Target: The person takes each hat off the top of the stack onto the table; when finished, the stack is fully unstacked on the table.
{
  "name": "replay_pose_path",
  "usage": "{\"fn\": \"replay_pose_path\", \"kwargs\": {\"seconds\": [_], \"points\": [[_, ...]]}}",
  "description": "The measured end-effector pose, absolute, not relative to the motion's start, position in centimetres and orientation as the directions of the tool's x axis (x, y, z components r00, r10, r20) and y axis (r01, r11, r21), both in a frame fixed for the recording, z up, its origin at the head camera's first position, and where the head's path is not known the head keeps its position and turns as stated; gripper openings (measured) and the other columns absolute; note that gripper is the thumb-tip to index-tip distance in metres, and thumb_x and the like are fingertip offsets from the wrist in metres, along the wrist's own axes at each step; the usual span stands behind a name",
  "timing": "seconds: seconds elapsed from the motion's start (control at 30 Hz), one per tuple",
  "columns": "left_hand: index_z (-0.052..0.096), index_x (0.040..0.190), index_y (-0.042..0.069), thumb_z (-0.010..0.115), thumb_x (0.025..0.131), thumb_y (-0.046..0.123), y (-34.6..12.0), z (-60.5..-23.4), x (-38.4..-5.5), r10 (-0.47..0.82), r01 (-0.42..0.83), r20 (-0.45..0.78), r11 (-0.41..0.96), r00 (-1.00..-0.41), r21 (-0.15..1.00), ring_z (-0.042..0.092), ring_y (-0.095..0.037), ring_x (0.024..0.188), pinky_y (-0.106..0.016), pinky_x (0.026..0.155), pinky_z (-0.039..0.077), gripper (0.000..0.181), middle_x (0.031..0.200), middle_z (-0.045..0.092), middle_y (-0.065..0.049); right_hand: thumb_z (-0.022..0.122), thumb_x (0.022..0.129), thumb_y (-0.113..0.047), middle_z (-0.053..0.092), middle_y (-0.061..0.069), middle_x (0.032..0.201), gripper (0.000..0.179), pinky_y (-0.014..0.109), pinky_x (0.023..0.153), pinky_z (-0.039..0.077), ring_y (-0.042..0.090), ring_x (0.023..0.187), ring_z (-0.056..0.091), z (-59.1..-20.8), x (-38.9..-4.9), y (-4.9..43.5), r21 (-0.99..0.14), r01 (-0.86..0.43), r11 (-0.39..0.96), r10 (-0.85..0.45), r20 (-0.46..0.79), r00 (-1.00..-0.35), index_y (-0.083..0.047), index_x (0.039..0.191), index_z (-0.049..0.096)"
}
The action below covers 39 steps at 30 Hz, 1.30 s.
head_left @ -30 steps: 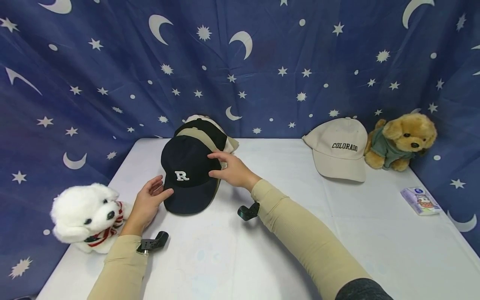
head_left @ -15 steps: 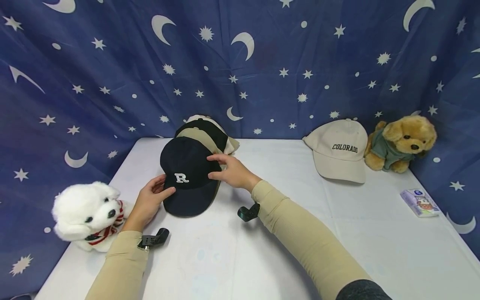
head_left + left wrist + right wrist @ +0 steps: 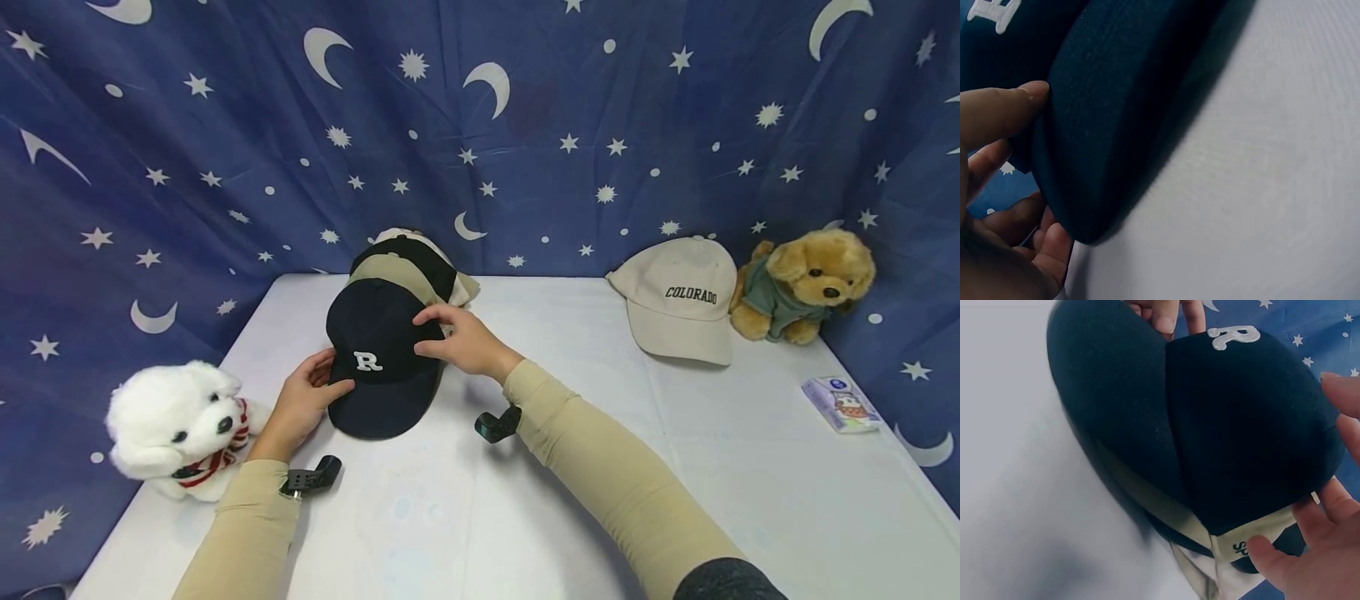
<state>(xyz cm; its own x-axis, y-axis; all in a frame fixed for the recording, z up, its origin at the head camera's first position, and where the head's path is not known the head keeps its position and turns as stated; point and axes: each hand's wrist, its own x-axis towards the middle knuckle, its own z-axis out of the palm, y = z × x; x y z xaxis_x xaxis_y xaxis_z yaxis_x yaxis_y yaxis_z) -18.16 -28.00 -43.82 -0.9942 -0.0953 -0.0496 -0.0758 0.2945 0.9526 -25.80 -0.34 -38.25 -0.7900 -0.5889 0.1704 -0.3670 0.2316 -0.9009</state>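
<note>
Head view, left hand (image 3: 300,404) pinching "R" cap (image 3: 384,367), right hand (image 3: 465,340) spread alongside, "COLORADO" cap (image 3: 681,308)

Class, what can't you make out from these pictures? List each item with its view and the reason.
- Most of the front of the khaki cap, head view: hidden by the navy cap.
- Front of the black cap, head view: covered by the caps before it.
- Fine print on the purple packet, head view: too small.
- Dark thing, head view: cut off by the bottom edge.
</note>
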Motion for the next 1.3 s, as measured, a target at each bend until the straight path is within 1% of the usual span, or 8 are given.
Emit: {"fn": "replay_pose_path", "kwargs": {"seconds": [0.17,0.37,0.57,0.77,0.87,0.97,1.1,1.3], "points": [[0.026,0.153,-0.008,0.070,0.091,0.000,-28.0,-43.8,-18.2,-0.078,-0.077,-0.057,0.296,-0.995,0.952,0.034,-0.039,0.141,-0.047,0.116,0.026,0.077,0.151,0.034,-0.032,0.074,0.089,-0.012,0.060,0.008,0.131,0.036,0.044,0.111,0.035,0.023,0.127,0.048,-37.8,-25.7,-0.8,-0.898,-0.385,0.215,-0.593,0.194,-0.781,-0.005,0.123,0.066],[0.025,0.153,-0.008,0.070,0.091,0.000,-28.6,-43.9,-18.0,-0.023,-0.061,-0.056,0.317,-0.998,0.946,0.029,-0.039,0.143,-0.048,0.117,0.024,0.077,0.154,0.031,-0.030,0.074,0.089,-0.017,0.063,0.005,0.124,0.032,0.032,0.101,0.042,0.018,0.118,0.053,-37.6,-25.7,-1.1,-0.893,-0.376,0.249,-0.565,0.181,-0.805,-0.007,0.119,0.070],[0.024,0.154,-0.007,0.072,0.090,0.002,-29.1,-43.7,-17.6,0.034,-0.051,-0.067,0.346,-0.997,0.937,0.032,-0.040,0.141,-0.051,0.116,0.025,0.080,0.154,0.033,-0.030,0.073,0.090,-0.017,0.061,0.008,0.128,0.033,0.034,0.106,0.037,0.020,0.123,0.051,-37.6,-25.6,-1.0,-0.892,-0.365,0.267,-0.563,0.163,-0.810,-0.005,0.121,0.070],[0.026,0.154,-0.005,0.073,0.090,0.004,-29.1,-43.8,-17.5,0.012,-0.062,-0.070,0.357,-0.997,0.932,0.036,-0.040,0.138,-0.050,0.114,0.028,0.080,0.152,0.035,-0.030,0.072,0.091,-0.017,0.060,0.009,0.129,0.036,0.036,0.107,0.038,0.022,0.124,0.050,-37.7,-25.5,-0.9,-0.884,-0.365,0.293,-0.552,0.155,-0.819,-0.005,0.124,0.070],[0.028,0.154,-0.004,0.074,0.090,0.004,-29.0,-43.8,-17.4,-0.011,-0.066,-0.067,0.375,-0.998,0.925,0.039,-0.040,0.136,-0.046,0.111,0.033,0.079,0.150,0.038,-0.030,0.072,0.091,-0.016,0.060,0.008,0.125,0.036,0.037,0.106,0.039,0.021,0.121,0.051,-37.7,-25.4,-0.8,-0.882,-0.377,0.283,-0.554,0.170,-0.815,-0.005,0.125,0.070],[0.029,0.155,-0.002,0.075,0.090,0.008,-29.0,-43.5,-17.2,-0.026,-0.074,-0.069,0.398,-0.997,0.914,0.042,-0.039,0.133,-0.030,0.102,0.041,0.080,0.149,0.039,-0.028,0.072,0.090,-0.016,0.060,0.007,0.121,0.036,0.039,0.103,0.041,0.020,0.117,0.051,-37.4,-25.4,-0.8,-0.876,-0.398,0.273,-0.556,0.194,-0.808,-0.005,0.125,0.070],[0.031,0.155,0.002,0.076,0.089,0.011,-28.8,-42.6,-16.6,-0.031,-0.076,-0.069,0.402,-0.997,0.913,0.043,-0.039,0.130,-0.014,0.086,0.041,0.081,0.150,0.039,-0.027,0.072,0.090,-0.016,0.060,0.007,0.125,0.037,0.042,0.102,0.042,0.020,0.116,0.051,-36.9,-25.1,-0.5,-0.868,-0.415,0.271,-0.546,0.216,-0.809,-0.005,0.125,0.070],[0.031,0.156,0.004,0.074,0.090,0.010,-28.5,-41.5,-15.9,-0.011,-0.040,-0.039,0.378,-0.999,0.925,0.045,-0.035,0.125,-0.013,0.084,0.043,0.079,0.149,0.037,-0.026,0.072,0.089,-0.014,0.060,0.009,0.127,0.037,0.046,0.102,0.043,0.024,0.116,0.053,-36.3,-24.9,0.4,-0.868,-0.436,0.237,-0.536,0.258,-0.804,-0.004,0.125,0.070]]}}
